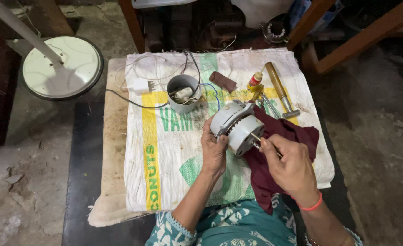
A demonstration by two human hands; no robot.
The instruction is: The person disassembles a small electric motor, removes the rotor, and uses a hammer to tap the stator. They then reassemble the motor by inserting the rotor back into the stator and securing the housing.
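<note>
My left hand [214, 148] grips the side of a grey round electric motor [237, 126], holding it tilted on its edge above a white woven sack [165, 150]. My right hand [290, 166] pinches a thin stick-like tool [258, 138] whose tip touches the motor's front face near the shaft. A dark maroon cloth [274, 136] lies under the motor and under my right hand.
On the sack lie a grey metal cup [183, 93] with wires, a white plug adapter [142, 85], a brown sandpaper piece [223, 81], a small glue bottle [254, 80] and a wooden-handled hammer [281, 91]. A white fan base [76, 68] stands on the floor at the left.
</note>
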